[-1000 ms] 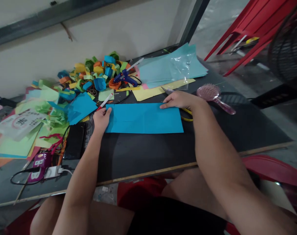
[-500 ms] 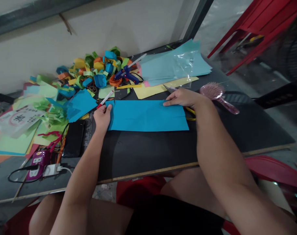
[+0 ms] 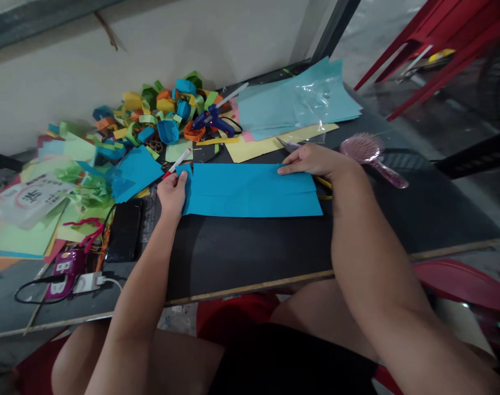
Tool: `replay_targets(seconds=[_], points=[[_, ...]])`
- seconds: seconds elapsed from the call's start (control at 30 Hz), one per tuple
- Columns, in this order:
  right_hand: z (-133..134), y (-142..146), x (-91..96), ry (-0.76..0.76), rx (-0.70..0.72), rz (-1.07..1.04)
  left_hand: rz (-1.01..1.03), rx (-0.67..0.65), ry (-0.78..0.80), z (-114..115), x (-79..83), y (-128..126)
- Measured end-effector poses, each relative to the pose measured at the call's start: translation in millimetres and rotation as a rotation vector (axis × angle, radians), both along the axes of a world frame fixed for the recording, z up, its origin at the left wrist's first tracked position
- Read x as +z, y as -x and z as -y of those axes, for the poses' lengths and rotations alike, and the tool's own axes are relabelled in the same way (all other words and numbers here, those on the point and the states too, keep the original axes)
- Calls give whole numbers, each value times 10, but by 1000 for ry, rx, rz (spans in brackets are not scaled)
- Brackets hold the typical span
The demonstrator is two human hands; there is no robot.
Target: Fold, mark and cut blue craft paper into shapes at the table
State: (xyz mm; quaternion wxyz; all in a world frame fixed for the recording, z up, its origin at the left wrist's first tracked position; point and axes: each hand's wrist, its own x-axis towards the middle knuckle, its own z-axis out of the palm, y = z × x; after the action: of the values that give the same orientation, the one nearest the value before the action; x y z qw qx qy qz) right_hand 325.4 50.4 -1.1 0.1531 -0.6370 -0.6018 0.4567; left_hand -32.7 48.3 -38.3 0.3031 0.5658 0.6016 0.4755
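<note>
A sheet of blue paper [image 3: 250,192] lies lengthwise before me on the dark table, faint creases across it. A narrow gap at its upper left sets off an end strip. My left hand [image 3: 172,192] is closed on that left end, thumb on top. On the upper right edge, my right hand [image 3: 309,160] grips the paper between thumb and fingers. Scissors [image 3: 290,145] with yellow handles lie by the right hand, which hides their middle. A red and white marker [image 3: 179,162] rests just beyond my left hand.
Folded paper pieces [image 3: 151,118] pile up along the wall, beside a blue glue gun [image 3: 212,120]. Pale blue sheets [image 3: 274,109] lie at the back; a pink hairbrush [image 3: 365,151] is at right. A black phone [image 3: 124,233] and purple device [image 3: 66,269] sit at left.
The view has shifted slightly. Both hands keep their places on the blue paper, and the gap near its left end looks a little clearer.
</note>
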Motion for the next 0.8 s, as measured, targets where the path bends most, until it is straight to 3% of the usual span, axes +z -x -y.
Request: replay_targets(seconds=[0.2, 0.3, 0.43, 0.5, 0.6, 0.7, 0.8], points=[[44, -35, 57, -29, 48, 17, 58, -88, -84, 8, 24, -2], [117, 70, 165, -210, 84, 21, 83, -199, -113, 108, 156, -59], [214, 516, 206, -497, 163, -153, 102, -284, -83, 291, 348, -189], [232, 779, 143, -497, 265, -295, 127, -319, -47, 346, 403, -233], [215, 1021, 17, -432, 298, -397, 181, -350, -16, 340, 418, -240], [185, 1037, -32, -395, 274, -347, 195, -307, -39, 266, 374, -208], [185, 973, 13, -442, 241, -273, 77, -217, -77, 208, 324, -188]])
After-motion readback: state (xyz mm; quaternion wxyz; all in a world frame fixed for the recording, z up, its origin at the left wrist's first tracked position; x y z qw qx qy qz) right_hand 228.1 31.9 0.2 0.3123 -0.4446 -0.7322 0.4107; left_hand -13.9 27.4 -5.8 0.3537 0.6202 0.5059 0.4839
